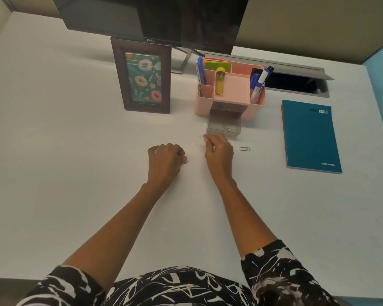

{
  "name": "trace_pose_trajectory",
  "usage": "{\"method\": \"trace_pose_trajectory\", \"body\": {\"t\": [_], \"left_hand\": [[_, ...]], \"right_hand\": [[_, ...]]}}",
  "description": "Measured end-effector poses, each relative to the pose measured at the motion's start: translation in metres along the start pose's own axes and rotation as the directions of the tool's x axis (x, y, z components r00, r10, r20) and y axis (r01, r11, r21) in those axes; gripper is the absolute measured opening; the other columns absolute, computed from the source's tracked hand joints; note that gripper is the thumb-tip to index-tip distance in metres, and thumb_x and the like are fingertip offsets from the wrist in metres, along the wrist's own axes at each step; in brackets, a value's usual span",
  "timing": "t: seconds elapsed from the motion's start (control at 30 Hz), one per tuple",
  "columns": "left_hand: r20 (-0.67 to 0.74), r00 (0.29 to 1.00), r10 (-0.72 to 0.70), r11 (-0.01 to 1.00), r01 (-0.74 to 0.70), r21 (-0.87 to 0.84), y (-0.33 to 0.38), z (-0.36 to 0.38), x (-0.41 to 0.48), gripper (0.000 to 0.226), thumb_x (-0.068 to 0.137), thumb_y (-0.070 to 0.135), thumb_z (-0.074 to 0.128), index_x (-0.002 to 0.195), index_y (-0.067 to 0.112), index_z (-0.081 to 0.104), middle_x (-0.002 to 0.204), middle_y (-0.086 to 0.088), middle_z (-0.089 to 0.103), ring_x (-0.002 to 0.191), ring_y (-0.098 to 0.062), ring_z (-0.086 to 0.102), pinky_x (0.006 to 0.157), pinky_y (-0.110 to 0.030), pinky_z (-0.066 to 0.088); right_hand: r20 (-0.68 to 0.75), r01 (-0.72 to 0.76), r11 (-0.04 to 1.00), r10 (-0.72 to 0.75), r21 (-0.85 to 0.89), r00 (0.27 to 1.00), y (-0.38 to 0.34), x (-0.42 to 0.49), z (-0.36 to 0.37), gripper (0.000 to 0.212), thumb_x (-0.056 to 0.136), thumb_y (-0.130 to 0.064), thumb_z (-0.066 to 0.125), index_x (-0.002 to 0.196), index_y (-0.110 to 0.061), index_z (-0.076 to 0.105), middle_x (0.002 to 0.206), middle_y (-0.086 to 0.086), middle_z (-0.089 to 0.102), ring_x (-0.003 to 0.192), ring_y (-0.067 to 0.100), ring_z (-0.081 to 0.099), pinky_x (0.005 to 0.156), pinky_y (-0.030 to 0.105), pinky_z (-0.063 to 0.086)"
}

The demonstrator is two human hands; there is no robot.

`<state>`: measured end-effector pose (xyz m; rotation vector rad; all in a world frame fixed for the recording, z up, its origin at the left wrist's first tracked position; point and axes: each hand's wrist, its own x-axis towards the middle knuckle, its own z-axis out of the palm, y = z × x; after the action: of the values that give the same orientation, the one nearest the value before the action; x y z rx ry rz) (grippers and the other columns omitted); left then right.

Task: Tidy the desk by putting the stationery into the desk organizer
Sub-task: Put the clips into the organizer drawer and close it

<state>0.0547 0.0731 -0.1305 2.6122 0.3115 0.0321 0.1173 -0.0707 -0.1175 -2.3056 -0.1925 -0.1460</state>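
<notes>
Pinching one paper clip (185, 161) at its curled fingertips, the left hand (166, 156) is pressing it to the desk (75, 133) | right hand (219, 150) is curling its fingers just short of one clear drawer (223, 129), grasp unclear | one loose clip (245, 149) is lying just right of those fingers | one pink organizer (230, 89) is standing beyond

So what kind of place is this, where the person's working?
Most likely an office cubicle workstation: a white desk with a Dell monitor, a pink desk organizer holding pens, a cable hatch set into the desktop, and partition walls behind.
</notes>
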Motion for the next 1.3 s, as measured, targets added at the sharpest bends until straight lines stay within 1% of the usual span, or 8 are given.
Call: {"method": "trace_pose_trajectory", "body": {"t": [0.07,0.17,0.33,0.63,0.87,1.0,1.17,1.3], "left_hand": [[0.014,1.0,0.019,0.999,-0.02,0.047,-0.005,0.005,-0.005,0.018,0.088,0.037,0.063,0.099,0.024,0.068,0.101,0.005,0.066,0.099,-0.023,0.057,0.097,-0.041,0.03],[-0.01,0.999,0.041,0.998,-0.04,0.056,-0.007,0.007,-0.011,0.018,0.09,0.037,0.061,0.101,0.025,0.069,0.104,0.005,0.065,0.101,-0.023,0.056,0.098,-0.042,0.03],[-0.006,0.996,0.091,0.991,-0.09,0.096,-0.009,0.004,-0.014,0.016,0.087,0.037,0.064,0.097,0.026,0.07,0.1,0.005,0.065,0.097,-0.023,0.057,0.097,-0.042,0.031],[0.097,0.99,0.103,0.98,-0.118,0.162,-0.011,0.004,-0.007,0.011,0.089,0.035,0.062,0.091,0.025,0.065,0.09,0.008,0.065,0.09,-0.018,0.056,0.099,-0.039,0.024],[0.197,0.975,0.1,0.975,-0.135,0.175,-0.004,0.001,0.003,0.007,0.091,0.03,0.059,0.09,0.023,0.061,0.091,0.007,0.062,0.093,-0.018,0.054,0.1,-0.041,0.021],[0.112,0.987,0.119,0.986,-0.131,0.105,0.001,0.004,0.005,0.006,0.091,0.024,0.057,0.088,0.023,0.062,0.089,0.007,0.064,0.088,-0.019,0.057,0.1,-0.04,0.024],[-0.022,0.983,0.184,0.979,-0.181,0.098,0.032,0.002,0.033,0.006,0.091,0.025,0.06,0.093,0.025,0.066,0.098,0.004,0.068,0.095,-0.021,0.058,0.098,-0.042,0.03],[-0.083,0.974,0.213,0.975,-0.207,0.076,0.064,0.001,0.066,0.008,0.09,0.025,0.062,0.096,0.024,0.068,0.109,0.001,0.069,0.104,-0.023,0.056,0.101,-0.044,0.03]], "right_hand": [[-0.064,-0.048,0.998,0.046,-0.034,0.997,0.002,0.011,-0.007,0.023,0.091,-0.01,0.054,0.107,-0.004,0.069,0.107,0.011,0.067,0.1,0.024,0.061,0.088,0.018,0.044],[-0.138,-0.102,0.993,0.093,-0.057,0.986,0.004,0.025,-0.014,0.026,0.092,-0.012,0.054,0.113,-0.004,0.067,0.11,0.012,0.064,0.101,0.024,0.059,0.088,0.027,0.049],[-0.189,-0.169,0.982,0.15,-0.086,0.97,0.011,0.041,-0.019,0.03,0.093,-0.014,0.053,0.121,-0.006,0.062,0.114,0.011,0.061,0.104,0.023,0.057,0.084,0.017,0.038],[-0.256,-0.177,0.984,0.169,-0.008,0.952,0.041,0.01,-0.026,0.022,0.092,-0.014,0.055,0.11,-0.006,0.067,0.108,0.011,0.065,0.099,0.022,0.059,0.082,0.02,0.046],[-0.19,-0.245,0.933,0.199,-0.263,0.961,0.08,-0.014,-0.035,0.028,0.093,-0.018,0.052,0.118,-0.014,0.064,0.129,0.008,0.055,0.12,0.024,0.046,0.097,0.039,0.043],[-0.141,-0.216,0.923,0.179,-0.319,0.974,0.085,-0.015,-0.036,0.028,0.095,-0.018,0.048,0.117,-0.013,0.064,0.127,0.009,0.057,0.118,0.025,0.048,0.096,0.039,0.043],[-0.139,-0.171,0.944,0.136,-0.281,0.981,0.083,-0.013,-0.043,0.025,0.095,-0.019,0.049,0.106,-0.006,0.068,0.107,0.011,0.064,0.1,0.024,0.054,0.083,0.035,0.054],[-0.091,-0.165,0.941,0.144,-0.294,0.985,0.08,-0.011,-0.046,0.02,0.093,-0.017,0.052,0.101,-0.006,0.067,0.105,0.012,0.064,0.098,0.025,0.055,0.085,0.034,0.053]]}}
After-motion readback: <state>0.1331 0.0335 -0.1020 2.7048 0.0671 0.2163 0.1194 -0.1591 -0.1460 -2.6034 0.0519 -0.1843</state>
